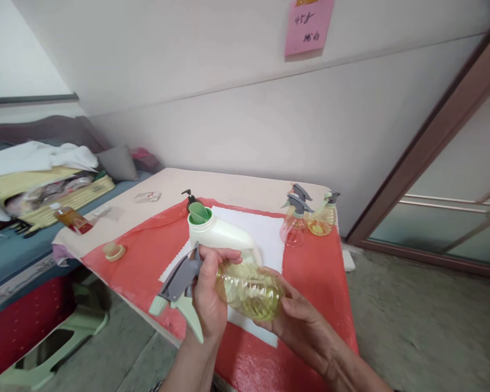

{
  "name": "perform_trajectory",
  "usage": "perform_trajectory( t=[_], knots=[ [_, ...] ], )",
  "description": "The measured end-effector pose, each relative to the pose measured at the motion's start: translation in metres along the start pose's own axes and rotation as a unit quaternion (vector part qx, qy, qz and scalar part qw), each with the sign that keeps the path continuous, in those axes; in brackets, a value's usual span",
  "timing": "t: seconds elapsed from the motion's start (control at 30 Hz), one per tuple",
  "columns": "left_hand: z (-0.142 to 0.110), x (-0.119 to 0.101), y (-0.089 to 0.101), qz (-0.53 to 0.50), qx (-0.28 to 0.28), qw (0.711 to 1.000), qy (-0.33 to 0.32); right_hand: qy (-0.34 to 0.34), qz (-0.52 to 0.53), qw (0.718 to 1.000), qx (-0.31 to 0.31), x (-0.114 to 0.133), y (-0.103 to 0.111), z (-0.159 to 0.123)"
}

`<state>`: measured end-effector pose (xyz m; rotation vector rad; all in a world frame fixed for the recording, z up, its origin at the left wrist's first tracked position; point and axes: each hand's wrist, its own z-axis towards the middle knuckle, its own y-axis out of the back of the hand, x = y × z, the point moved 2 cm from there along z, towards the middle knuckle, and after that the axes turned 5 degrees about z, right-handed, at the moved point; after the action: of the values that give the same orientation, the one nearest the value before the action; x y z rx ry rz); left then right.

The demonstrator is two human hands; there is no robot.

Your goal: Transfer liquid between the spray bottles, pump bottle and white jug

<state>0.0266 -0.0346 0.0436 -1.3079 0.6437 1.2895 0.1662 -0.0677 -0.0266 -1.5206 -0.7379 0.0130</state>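
Observation:
A clear spray bottle [251,288] with yellowish-green liquid is held sideways above the table in both hands. My left hand [210,291] is closed around its neck, just below the grey and pale green trigger head [179,288], which points left. My right hand [298,318] wraps round the bottle's base end. Just behind lies a white jug [218,231] with a green spout in its mouth, partly hidden by the bottle and my left hand. Under them is a white cloth [267,228] on a red sheet [318,272].
Several other spray bottles [294,228] stand at the table's back right. A dark pump top [189,197] shows behind the jug. A small round lid [113,251] and a bottle of amber liquid [71,218] are at the left. A stool [53,348] stands at lower left.

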Motion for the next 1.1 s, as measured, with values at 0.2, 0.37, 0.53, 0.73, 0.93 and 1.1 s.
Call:
perform_trajectory(
  t=[0.2, 0.37, 0.53, 0.73, 0.93, 1.1],
  knots=[
    [-0.006, 0.006, -0.001, 0.003, -0.001, 1.000, 0.011, -0.086, 0.026, 0.996, -0.001, -0.008, 0.002, -0.001],
    [-0.003, 0.010, -0.003, -0.054, -0.041, 0.995, 0.068, 0.017, -0.008, 0.998, -0.060, 0.003, 0.002, -0.003],
    [0.022, -0.003, 0.014, -0.151, -0.144, 0.975, 0.074, 0.065, 0.008, 0.993, -0.097, 0.013, 0.014, -0.001],
    [0.049, -0.023, 0.054, -0.206, -0.213, 0.955, 0.027, 0.065, 0.020, 0.990, -0.120, 0.017, 0.026, 0.000],
    [0.061, -0.023, 0.077, -0.217, -0.259, 0.941, 0.031, 0.123, -0.014, 0.979, -0.163, 0.032, 0.003, 0.004],
    [0.063, -0.016, 0.073, -0.232, -0.219, 0.946, 0.061, 0.181, -0.125, 0.967, -0.127, 0.069, -0.035, 0.030]
  ],
)
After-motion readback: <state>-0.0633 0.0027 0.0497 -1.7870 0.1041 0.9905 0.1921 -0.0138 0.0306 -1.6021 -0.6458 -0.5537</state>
